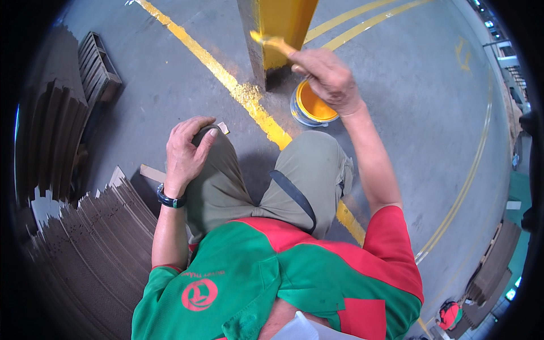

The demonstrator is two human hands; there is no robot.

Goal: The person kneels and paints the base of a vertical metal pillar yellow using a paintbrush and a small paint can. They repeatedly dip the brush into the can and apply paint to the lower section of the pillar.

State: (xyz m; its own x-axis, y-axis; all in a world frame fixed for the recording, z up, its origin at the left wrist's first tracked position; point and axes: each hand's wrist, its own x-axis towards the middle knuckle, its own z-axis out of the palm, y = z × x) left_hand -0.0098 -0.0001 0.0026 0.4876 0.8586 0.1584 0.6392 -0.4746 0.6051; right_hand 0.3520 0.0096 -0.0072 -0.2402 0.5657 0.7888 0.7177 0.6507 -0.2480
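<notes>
Left hand [186,148]: rests spread on the left knee, grip released, holding nothing.
Right hand [328,76]: raised past the right knee, grip clenched on the paintbrush [271,42].
Paintbrush: long axis runs right to left, slightly upward; bristle end points left, touching the yellow post [283,22].
Paint can [311,106]: open, on the floor just below the right hand, beside the post.
Floor line [238,90]: yellow, runs diagonally past the post base.

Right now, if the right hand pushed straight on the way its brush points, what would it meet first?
Probably the yellow post: the right hand holds the paintbrush with its bristles at the post's painted face; depth is unclear.
</notes>
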